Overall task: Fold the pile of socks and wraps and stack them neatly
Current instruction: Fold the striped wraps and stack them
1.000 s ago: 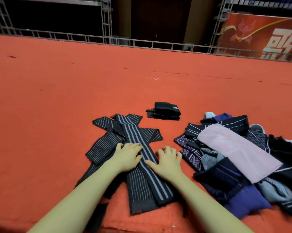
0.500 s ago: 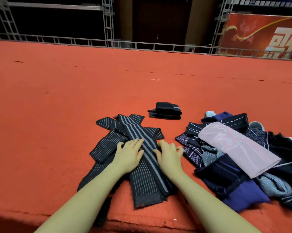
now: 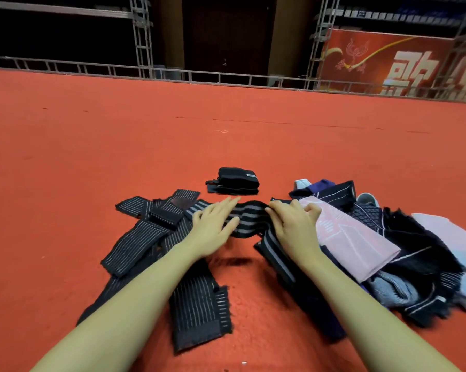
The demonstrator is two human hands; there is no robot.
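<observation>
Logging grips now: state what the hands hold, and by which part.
Both hands hold the grey-striped wrap: left hand and right hand grip its raised middle stretch from either side.

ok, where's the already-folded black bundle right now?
Head view: the folded black bundle sits on the red carpet centre frame, just beyond both hands, left of the unsorted pile.

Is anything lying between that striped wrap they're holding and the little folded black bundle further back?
Nothing visible: only bare orange carpet separates the grey-striped black elastic wrap, held by the left hand and right hand, from the folded black bundle.
</observation>
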